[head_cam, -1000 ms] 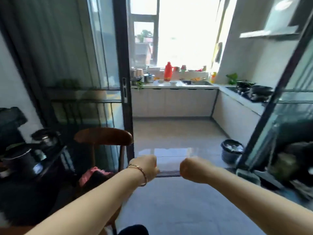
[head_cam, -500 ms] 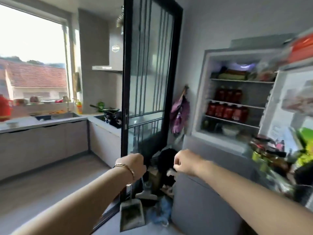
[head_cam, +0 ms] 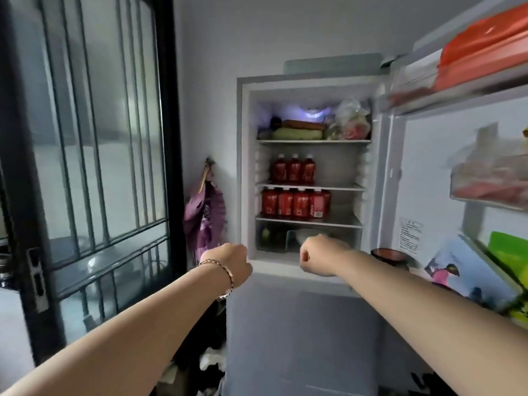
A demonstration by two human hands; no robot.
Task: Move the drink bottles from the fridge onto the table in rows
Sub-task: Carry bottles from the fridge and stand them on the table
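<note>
Person swinging round, now facing open white fridge [head_cam: 246,167]; left grip [head_cam: 228,262], right grip [head_cam: 317,252] both fisted, holding nothing; red plastic drink bottles [head_cam: 295,202] sitting above, untouched.

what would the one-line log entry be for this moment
fridge: open | red bottles: on two shelves, untouched | left hand: fist, empty | right hand: fist, empty

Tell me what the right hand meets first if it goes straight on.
Probably the clear drawer under the bottles in the open fridge; the fisted right hand sits level with it, holding nothing. Depth is unclear.
</note>
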